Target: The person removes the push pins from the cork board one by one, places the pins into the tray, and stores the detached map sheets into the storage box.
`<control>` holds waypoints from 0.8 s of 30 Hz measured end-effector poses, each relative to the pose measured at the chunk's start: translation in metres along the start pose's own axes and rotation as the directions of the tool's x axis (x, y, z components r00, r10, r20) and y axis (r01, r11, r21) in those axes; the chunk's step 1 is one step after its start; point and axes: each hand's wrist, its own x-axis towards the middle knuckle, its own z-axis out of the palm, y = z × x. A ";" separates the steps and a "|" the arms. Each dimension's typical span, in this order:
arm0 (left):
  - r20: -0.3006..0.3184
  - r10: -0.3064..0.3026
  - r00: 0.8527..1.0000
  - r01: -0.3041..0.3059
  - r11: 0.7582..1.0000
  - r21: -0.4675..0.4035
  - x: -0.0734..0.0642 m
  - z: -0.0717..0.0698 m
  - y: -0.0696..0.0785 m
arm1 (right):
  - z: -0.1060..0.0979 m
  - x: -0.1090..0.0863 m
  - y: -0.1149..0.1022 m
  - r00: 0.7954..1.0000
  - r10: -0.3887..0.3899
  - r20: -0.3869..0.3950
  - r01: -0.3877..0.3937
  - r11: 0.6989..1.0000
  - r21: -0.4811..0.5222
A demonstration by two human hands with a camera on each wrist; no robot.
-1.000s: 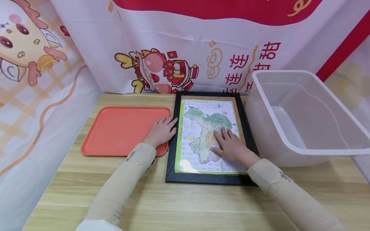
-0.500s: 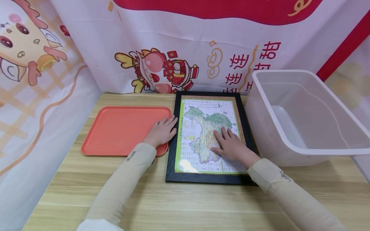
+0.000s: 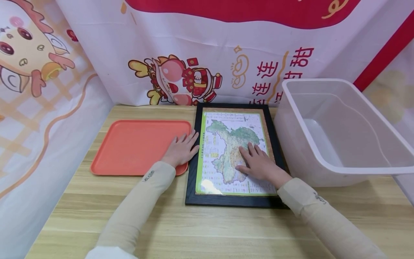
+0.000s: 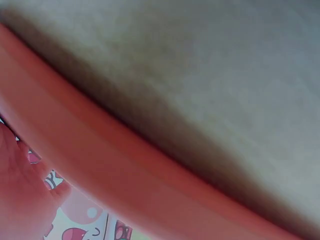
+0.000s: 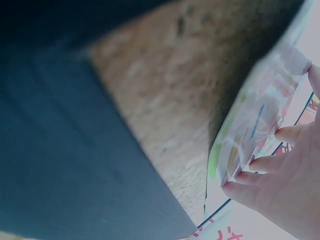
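left sleeve (image 3: 136,208): beige, close-fitting, lightly creased, small dark lettering (image 3: 148,175) near the cuff end | white cloth (image 3: 110,253) at its upper end | right sleeve (image 3: 333,226): beige, smooth cuff (image 3: 292,194), dark marking (image 3: 319,198) | left hand (image 3: 181,149), right hand (image 3: 258,164): bare

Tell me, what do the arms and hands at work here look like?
They are a person's: the left hand and right hand wear no gloves. A long beige fabric sleeve covers the left forearm, a matching right sleeve the other. Each carries small dark lettering near the wrist. Soft white cloth shows beyond the left one's upper end.
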 end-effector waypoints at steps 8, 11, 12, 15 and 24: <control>-0.014 -0.004 1.000 0.005 1.000 0.027 -0.001 0.001 0.001 | -0.004 0.002 0.008 0.999 0.008 -0.046 0.000 0.985 0.170; -0.006 -0.007 1.000 0.007 0.999 0.032 -0.001 0.000 0.002 | -0.006 0.004 0.011 0.997 -0.006 -0.075 0.022 0.977 0.210; -0.004 -0.008 1.000 0.008 0.999 0.034 -0.001 0.000 0.002 | -0.008 0.004 0.011 0.997 -0.007 -0.083 0.026 0.975 0.221; 0.002 -0.009 1.000 0.009 0.999 0.036 -0.001 0.000 0.002 | -0.013 0.004 0.013 0.995 0.010 -0.100 0.018 0.959 0.282; 0.011 -0.021 1.000 0.020 0.999 0.036 -0.001 -0.001 0.003 | -0.022 0.004 0.021 0.978 0.171 -0.117 -0.109 0.904 0.414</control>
